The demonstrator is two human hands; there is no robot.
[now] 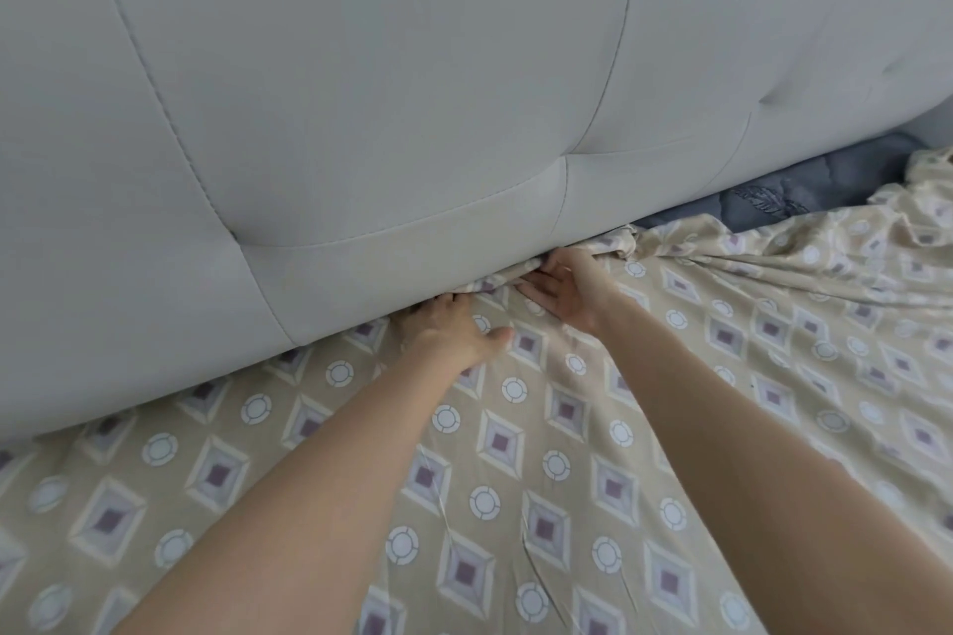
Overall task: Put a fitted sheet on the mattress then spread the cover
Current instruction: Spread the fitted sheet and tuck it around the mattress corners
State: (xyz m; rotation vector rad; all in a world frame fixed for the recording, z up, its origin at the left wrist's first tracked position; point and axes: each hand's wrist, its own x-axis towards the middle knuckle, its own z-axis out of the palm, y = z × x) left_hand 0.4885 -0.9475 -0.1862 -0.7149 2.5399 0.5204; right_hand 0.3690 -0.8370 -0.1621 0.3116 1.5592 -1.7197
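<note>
Both bare arms reach forward toward the lower edge of the pale grey padded fabric headboard (361, 119). The left forearm (319, 469) runs up from below it, ending in the left hand (448, 325), palm down, fingers stretched to the headboard's bottom edge, thumb splayed away from it. Just beside it, the right forearm (748, 428) comes in at an angle. The right hand (567, 291) shows its palm, fingers nearly straight, pointing at that same edge, thumb bent.

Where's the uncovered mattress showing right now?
Head view, upper right: the dark grey mattress shows as a strip below the headboard, beyond the bunched edge of the sheet, right of the right hand.
</note>
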